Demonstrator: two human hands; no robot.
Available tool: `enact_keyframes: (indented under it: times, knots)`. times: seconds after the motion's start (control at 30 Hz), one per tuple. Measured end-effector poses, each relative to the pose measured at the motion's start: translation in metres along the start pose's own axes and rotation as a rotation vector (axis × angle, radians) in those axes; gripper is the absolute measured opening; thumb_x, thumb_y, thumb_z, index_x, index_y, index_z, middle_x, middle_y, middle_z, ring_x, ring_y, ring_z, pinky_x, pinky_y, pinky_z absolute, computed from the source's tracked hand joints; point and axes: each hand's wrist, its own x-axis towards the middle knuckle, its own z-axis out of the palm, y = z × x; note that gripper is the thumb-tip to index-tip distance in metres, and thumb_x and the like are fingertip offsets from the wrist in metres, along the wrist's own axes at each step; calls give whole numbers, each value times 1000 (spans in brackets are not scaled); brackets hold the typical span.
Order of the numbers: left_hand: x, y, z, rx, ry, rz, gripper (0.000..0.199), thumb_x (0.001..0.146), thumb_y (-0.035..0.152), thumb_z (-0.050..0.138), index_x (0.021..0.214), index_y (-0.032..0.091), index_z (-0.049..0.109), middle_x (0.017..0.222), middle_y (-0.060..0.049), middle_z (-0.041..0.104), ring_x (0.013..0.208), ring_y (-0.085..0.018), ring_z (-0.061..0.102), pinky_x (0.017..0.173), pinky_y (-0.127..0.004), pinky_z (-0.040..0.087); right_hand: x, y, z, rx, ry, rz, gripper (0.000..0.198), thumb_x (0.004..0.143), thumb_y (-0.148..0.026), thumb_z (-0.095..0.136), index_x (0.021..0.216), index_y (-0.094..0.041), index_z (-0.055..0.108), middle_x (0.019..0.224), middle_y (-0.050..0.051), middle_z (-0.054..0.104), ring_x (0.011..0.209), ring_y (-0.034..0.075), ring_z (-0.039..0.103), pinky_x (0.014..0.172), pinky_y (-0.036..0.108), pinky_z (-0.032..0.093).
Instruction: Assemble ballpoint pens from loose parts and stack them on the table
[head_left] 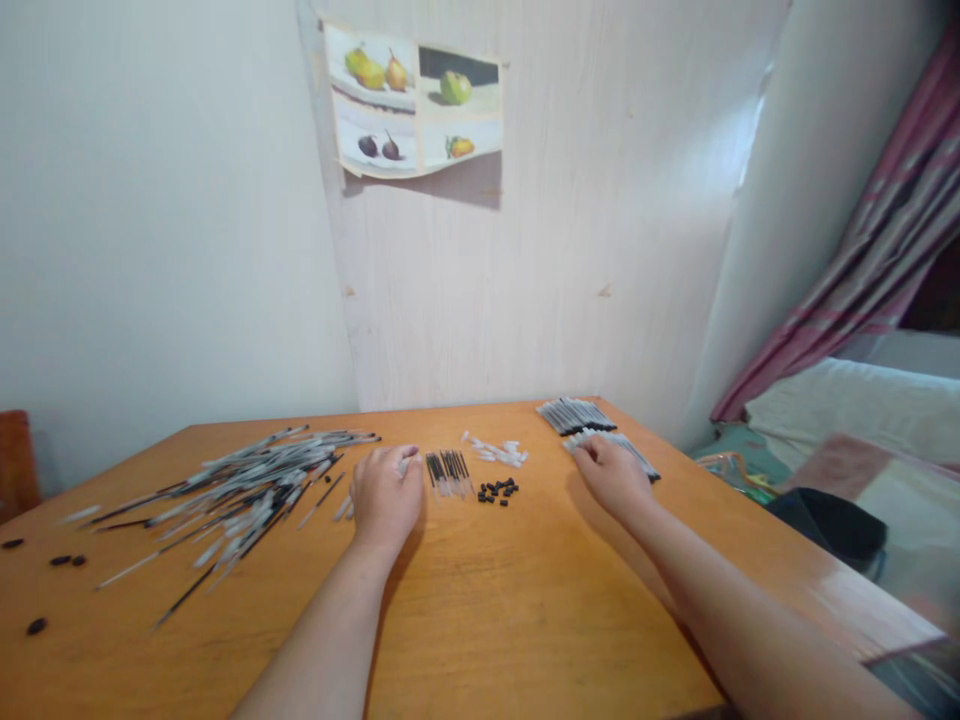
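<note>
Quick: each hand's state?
Left hand: fingers curled; whether it holds anything cannot be told.
Right hand: fingers curled at the nearer pen row; hold cannot be told.

Bare forearms (pixel 330 610) are reaching across a wooden counter (pixel 495 600).
The left grip (pixel 388 492) is sitting between a loose heap of slim tubes (pixel 259 480) and a row of dark refills (pixel 454 466); the right grip (pixel 609 472) is partly covering the nearer tube row (pixel 632 453), while white caps (pixel 511 458) and black plugs (pixel 493 489) are lying between both grips.

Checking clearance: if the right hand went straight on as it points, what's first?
Likely the near row of pens, close by the right hand; depth is unclear, they may be touching.
</note>
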Motion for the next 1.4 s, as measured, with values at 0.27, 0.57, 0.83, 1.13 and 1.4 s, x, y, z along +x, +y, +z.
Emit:
enact_keyframes:
  times: [0.27, 0.57, 0.83, 1.13, 1.4]
  knots:
    - [11, -27, 3, -228, 75, -247, 29, 81, 32, 50, 98, 22, 71, 106, -8, 71, 105, -25, 62, 94, -40, 45, -22, -77, 24, 117, -229, -153, 19, 83, -31, 50, 77, -20, 65, 73, 3, 67, 70, 15, 57, 58, 25, 27]
    - [18, -29, -1, -696, 228, -649, 30, 73, 27, 58, 97, 14, 70, 96, -8, 72, 88, -20, 65, 82, -31, 49, -44, -161, 58, 93, -371, -301, 24, 83, -35, 49, 86, -19, 67, 86, 8, 71, 81, 21, 63, 62, 27, 36]
    - [18, -25, -3, -821, 265, -692, 28, 70, 22, 58, 94, 14, 70, 89, -6, 72, 80, -17, 64, 73, -27, 48, -61, -207, 83, 15, -362, -377, 31, 83, -41, 47, 101, -21, 62, 96, 12, 72, 89, 29, 67, 75, 39, 46]
    - [18, -24, -2, -844, 265, -674, 23, 71, 21, 59, 89, 13, 70, 88, -5, 72, 81, -17, 63, 75, -26, 46, -58, -200, 94, -46, -349, -351, 26, 83, -35, 47, 99, -19, 60, 95, 13, 72, 89, 30, 68, 74, 39, 49]
    - [17, -25, 0, -809, 251, -664, 24, 72, 25, 58, 89, 14, 71, 89, -6, 72, 83, -18, 64, 74, -27, 46, -58, -208, 97, -74, -330, -287, 33, 83, -41, 49, 101, -16, 60, 96, 17, 71, 92, 32, 68, 78, 41, 50]
